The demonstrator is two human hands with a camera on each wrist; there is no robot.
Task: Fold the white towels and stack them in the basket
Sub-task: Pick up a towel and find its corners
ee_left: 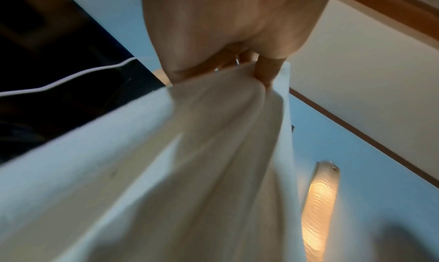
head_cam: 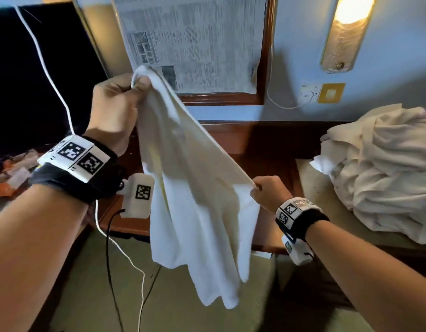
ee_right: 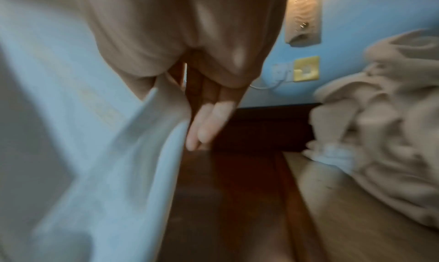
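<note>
A white towel (head_cam: 195,200) hangs in the air in front of me, stretched slantwise between both hands. My left hand (head_cam: 135,88) is raised and grips one bunched corner at the top; the left wrist view shows my fingers (ee_left: 266,72) curled round the cloth (ee_left: 213,153). Lower and to the right, my right hand (head_cam: 256,189) pinches the towel's edge. In the blurred right wrist view that hand (ee_right: 180,104) holds the cloth (ee_right: 106,153), with two fingers (ee_right: 209,123) extended. A heap of unfolded white towels (head_cam: 386,173) lies at the right. No basket is in view.
A dark wooden desk (head_cam: 267,144) runs along the blue wall. A framed newspaper (head_cam: 195,41) hangs above it. A lit wall lamp (head_cam: 346,32) and a socket (head_cam: 307,93) are at the upper right. White cables (head_cam: 51,77) and a black screen (head_cam: 34,75) are at the left.
</note>
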